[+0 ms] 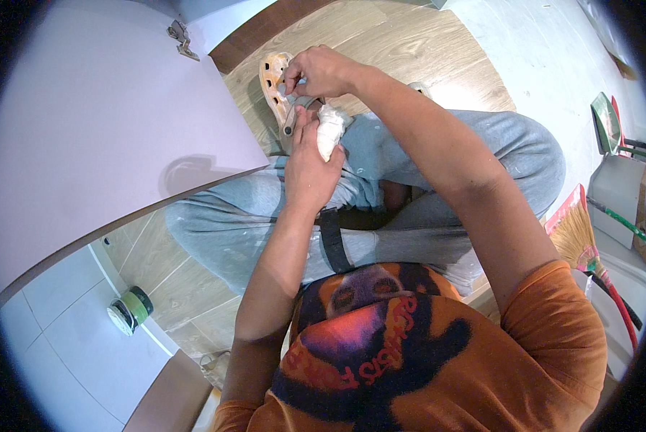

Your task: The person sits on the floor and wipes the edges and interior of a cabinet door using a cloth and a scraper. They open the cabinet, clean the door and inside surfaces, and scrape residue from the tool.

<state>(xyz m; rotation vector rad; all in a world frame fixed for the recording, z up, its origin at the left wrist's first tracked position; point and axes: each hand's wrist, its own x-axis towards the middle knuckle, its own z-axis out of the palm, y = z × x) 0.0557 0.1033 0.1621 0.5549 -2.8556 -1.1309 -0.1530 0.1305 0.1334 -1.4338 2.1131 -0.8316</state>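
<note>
My left hand point(310, 164) holds a crumpled white soft packet point(329, 133), its fingers reaching forward beside a small grey tool with a dark, rounded end point(288, 129). Just above, my right hand point(321, 72) is pinched closed at the grey item; I cannot make out exactly what its fingertips hold. Behind both hands is a light tan clog with holes point(268, 72) on my foot. My bent legs in grey-blue trousers point(507, 144) lie beneath my arms, with a black strap point(334, 241) across them.
A pale cabinet door point(100, 129) with a metal hinge point(183, 40) stands at my left, over wood-look flooring point(424, 50). A tub with a green band point(130, 309) sits lower left. At my right are a straw broom point(575, 237), a green dustpan point(604, 122) and a grey box point(618, 194).
</note>
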